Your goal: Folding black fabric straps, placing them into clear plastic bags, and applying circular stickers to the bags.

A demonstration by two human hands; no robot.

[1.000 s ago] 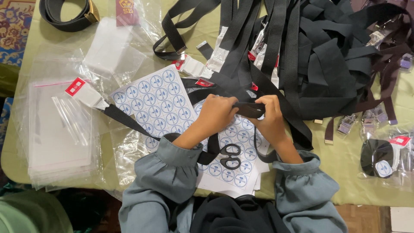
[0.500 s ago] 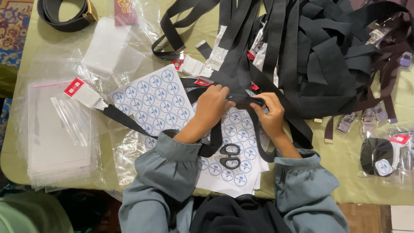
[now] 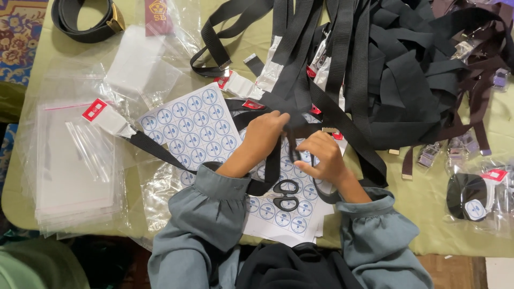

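The green surface (image 3: 428, 214) is carrying a heap of black straps (image 3: 396, 80) at the far right and clear bags (image 3: 69, 160) stacked at the left. Sticker sheets (image 3: 195, 126) are lying in front of me, with black scissors (image 3: 286, 194) resting on them. My left hand (image 3: 266, 134) and right hand (image 3: 319, 158) are both pinching one black strap (image 3: 308, 130) just above the sheets, fingers closed on it, close together.

Grey-blue sleeves (image 3: 214, 214) w/ gathered cuffs, black top
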